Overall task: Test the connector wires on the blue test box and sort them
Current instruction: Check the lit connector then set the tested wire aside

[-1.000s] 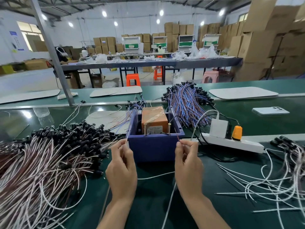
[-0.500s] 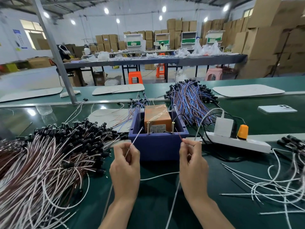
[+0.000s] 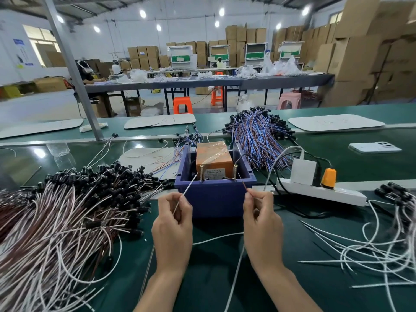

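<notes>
Wire (image 3: 189, 186): 1 piece under test, thin and stiff at the stripped end, held low over the bench (image 3: 202, 289) just in front of the box (image 3: 216, 197).

Left hand (image 3: 173, 230): thumb and forefinger pinched on the pale lead, its tip aimed up at the left screw (image 3: 201, 173). Whether it touches cannot be told.

Right hand (image 3: 261, 226): fingers pinched on the red lead (image 3: 245, 185), its tip just short of the right screw (image 3: 235, 172). Each end is presumably offered to 1 post to close the circuit, so the step in hand is judged to be contact, not sorting.

Pile (image 3: 56, 221), left: many white-and-brown leads with black moulded connectors, tangled and glossy, probably stock kept within the left hand's reach.

Loose wires (image 3: 371, 251), right: white, springy, looped, few, likely sorted pieces.

Box: blue rigid plastic with squared walls and an open top, 2 brass-coloured screws standing at its near rim.

Block (image 3: 213, 157): orange, taped, seated inside the box.

Strip (image 3: 319, 192): white and long, beside the box, carrying a white charger (image 3: 302, 172) and an orange plug (image 3: 328, 175).

Bundle (image 3: 256, 136): blue-and-red leads with black ends, behind the box.

Phone (image 3: 374, 147): white, flat, far right.

Cartons (image 3: 355, 59): brown card, stacked at the back wall.
</notes>
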